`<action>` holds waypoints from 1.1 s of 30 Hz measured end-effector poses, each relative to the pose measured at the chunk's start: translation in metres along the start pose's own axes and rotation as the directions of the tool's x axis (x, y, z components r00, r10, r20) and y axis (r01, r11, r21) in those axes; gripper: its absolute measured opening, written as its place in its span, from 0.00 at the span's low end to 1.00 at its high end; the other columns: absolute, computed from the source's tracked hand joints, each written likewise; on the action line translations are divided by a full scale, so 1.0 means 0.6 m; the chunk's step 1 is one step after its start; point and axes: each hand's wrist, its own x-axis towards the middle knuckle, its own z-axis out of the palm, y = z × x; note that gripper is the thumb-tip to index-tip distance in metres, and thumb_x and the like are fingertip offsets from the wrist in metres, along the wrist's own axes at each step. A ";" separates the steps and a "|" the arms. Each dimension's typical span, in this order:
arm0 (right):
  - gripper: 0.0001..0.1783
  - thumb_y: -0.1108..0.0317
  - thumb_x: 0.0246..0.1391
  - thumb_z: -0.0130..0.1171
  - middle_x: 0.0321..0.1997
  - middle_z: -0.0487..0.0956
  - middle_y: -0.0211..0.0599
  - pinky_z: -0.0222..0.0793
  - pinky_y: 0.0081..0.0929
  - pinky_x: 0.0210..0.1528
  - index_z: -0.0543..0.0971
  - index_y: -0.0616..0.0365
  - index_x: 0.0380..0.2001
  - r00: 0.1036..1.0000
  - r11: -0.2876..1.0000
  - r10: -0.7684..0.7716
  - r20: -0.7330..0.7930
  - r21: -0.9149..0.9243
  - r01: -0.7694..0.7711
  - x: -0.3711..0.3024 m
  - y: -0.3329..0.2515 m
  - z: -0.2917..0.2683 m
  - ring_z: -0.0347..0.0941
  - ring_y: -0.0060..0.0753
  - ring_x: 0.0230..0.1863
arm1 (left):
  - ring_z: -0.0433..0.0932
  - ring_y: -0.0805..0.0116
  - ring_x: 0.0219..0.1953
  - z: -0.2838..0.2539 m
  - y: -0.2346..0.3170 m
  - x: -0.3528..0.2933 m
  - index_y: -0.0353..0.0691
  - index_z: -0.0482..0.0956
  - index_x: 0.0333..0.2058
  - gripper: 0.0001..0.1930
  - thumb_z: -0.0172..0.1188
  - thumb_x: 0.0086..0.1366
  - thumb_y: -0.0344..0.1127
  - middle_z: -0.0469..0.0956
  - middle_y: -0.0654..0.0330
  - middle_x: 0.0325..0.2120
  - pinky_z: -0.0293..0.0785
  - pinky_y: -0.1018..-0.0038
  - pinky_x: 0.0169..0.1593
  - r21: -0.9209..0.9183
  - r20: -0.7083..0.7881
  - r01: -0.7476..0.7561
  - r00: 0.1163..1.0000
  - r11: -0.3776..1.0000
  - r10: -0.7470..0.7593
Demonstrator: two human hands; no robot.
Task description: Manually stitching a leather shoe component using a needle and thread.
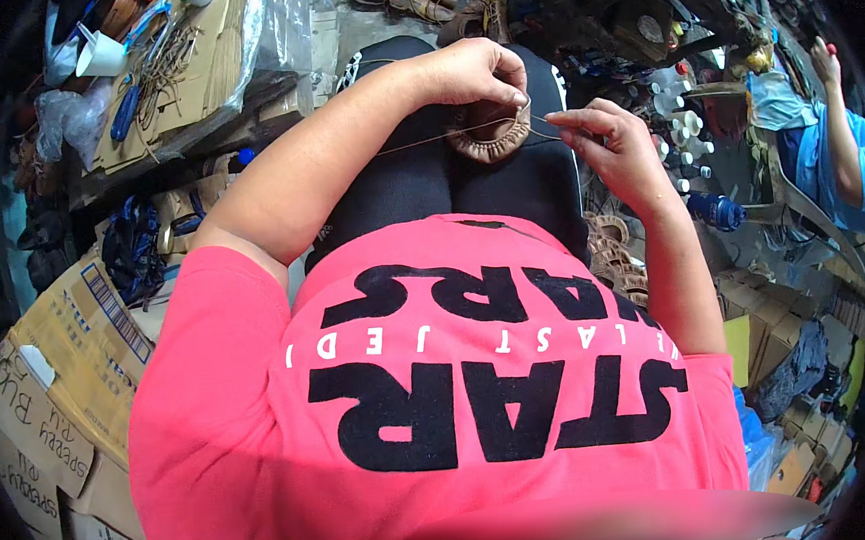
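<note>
Brown gathered piece (492, 149), leather-like, is over person's dark-clad thighs (397, 190). Looks light, soft, flexible; gathered rim seems best hold. Left hand (479, 73) pinches rim; right hand (618, 147) pinches thin thread (424, 142).

A shoe piece (492, 149) is between the left grip (477, 74) and the right grip (616, 145), above the thighs (397, 187), with shoes (402, 1) beyond them. A hand tool (125, 113) lies on cardboard sheets (204, 80) to the left; bottles (684, 129) are at right, a co-worker (847, 146) farther right.
</note>
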 end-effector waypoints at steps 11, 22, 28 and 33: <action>0.09 0.72 0.45 0.58 0.26 0.74 0.41 0.68 0.29 0.33 0.82 0.55 0.33 0.998 0.987 0.045 0.031 -0.159 -0.039 0.022 -0.020 0.011 0.74 0.39 0.29 | 0.76 0.76 0.35 -0.003 -0.024 0.005 0.36 0.80 0.36 0.10 0.59 0.56 0.32 0.80 0.63 0.31 0.70 0.77 0.44 -0.230 0.111 -0.052 0.991 0.972 0.079; 0.08 0.70 0.43 0.59 0.28 0.77 0.39 0.67 0.34 0.38 0.81 0.51 0.31 0.986 0.914 -0.143 -0.083 -0.394 0.099 0.016 -0.018 0.040 0.74 0.42 0.31 | 0.76 0.76 0.34 -0.005 -0.020 0.004 0.35 0.81 0.37 0.11 0.59 0.55 0.31 0.81 0.62 0.31 0.71 0.77 0.45 -0.242 0.107 -0.054 0.991 0.969 0.082; 0.09 0.70 0.44 0.60 0.26 0.76 0.37 0.65 0.32 0.38 0.81 0.50 0.32 0.980 0.900 -0.200 -0.013 -0.398 0.179 0.023 -0.004 0.034 0.73 0.41 0.30 | 0.76 0.76 0.36 -0.003 -0.023 0.004 0.35 0.81 0.37 0.10 0.59 0.56 0.30 0.81 0.61 0.32 0.71 0.77 0.46 -0.227 0.107 -0.063 0.990 0.972 0.089; 0.12 0.73 0.44 0.62 0.26 0.73 0.36 0.67 0.29 0.31 0.82 0.51 0.35 0.996 0.991 -0.050 -0.068 -0.126 0.041 0.000 0.019 0.036 0.71 0.35 0.28 | 0.77 0.75 0.36 0.001 -0.021 0.003 0.35 0.81 0.38 0.11 0.59 0.56 0.29 0.81 0.60 0.34 0.71 0.77 0.46 -0.248 0.111 -0.043 0.991 0.968 0.072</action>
